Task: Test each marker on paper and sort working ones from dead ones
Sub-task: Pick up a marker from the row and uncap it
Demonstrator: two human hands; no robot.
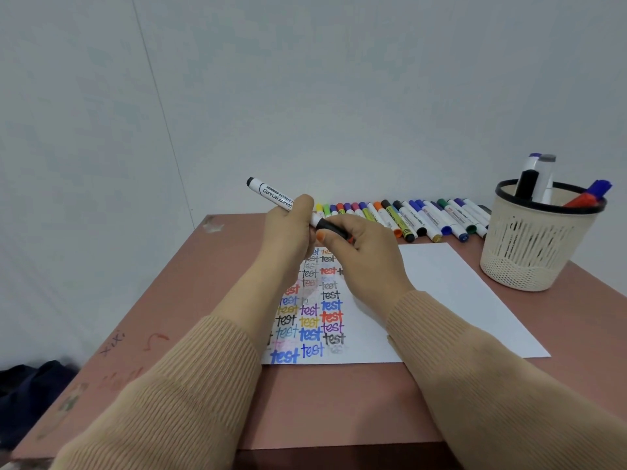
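- Nearest, the pink table (322, 401) carries a sheet of paper (441, 283). Its left part is filled with columns of the word "test" in many colours, some bold and some faint. The right part is blank, probably kept for further trials.
- Above the paper's far left part, both hands share one whiteboard marker (271, 195), lifted clear of the sheet and slanting up to the far left.
- The left hand (290, 232) has its fingers curled tightly round the white barrel, steadying it.
- The right hand (369, 252) is wrapped closely round the black cap (330, 227), thumb on top. It looks like a pulling or pushing grip, though I cannot tell which.
- Along the far edge lies a row of markers (407, 215), side by side, likely one sorted group.
- Far right, a mesh cup (529, 252) holds a few more upright.
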